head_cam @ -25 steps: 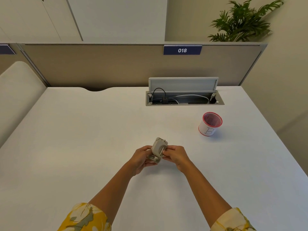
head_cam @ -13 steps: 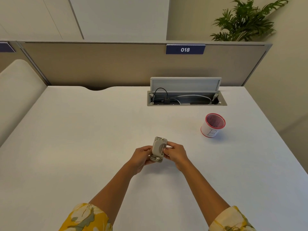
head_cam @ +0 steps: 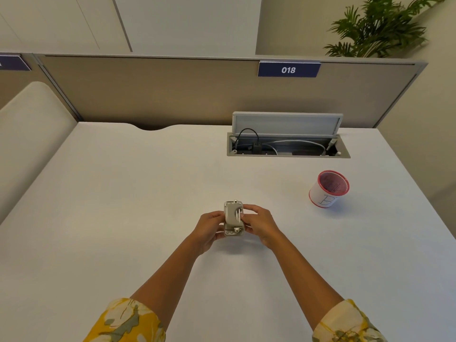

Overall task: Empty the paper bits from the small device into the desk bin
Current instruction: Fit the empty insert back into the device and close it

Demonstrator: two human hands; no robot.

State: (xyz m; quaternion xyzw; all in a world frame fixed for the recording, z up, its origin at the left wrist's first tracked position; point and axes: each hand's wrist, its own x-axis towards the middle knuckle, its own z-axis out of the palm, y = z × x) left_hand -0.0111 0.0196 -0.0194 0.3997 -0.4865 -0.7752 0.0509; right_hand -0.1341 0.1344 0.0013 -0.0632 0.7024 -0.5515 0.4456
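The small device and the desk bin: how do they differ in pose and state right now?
The small device is beige-grey, held above the desk between the left hand and right hand; the desk bin is white with red rims and stands untouched, far right. The device is boxy; the bin is round, open-topped.

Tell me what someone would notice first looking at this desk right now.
Most likely the small grey device held above the middle of the white desk, gripped by the left hand and the right hand from either side. Next, the red-rimmed white cup standing to the right, apart from the hands. Behind it, an open cable hatch is set into the desk's far edge.
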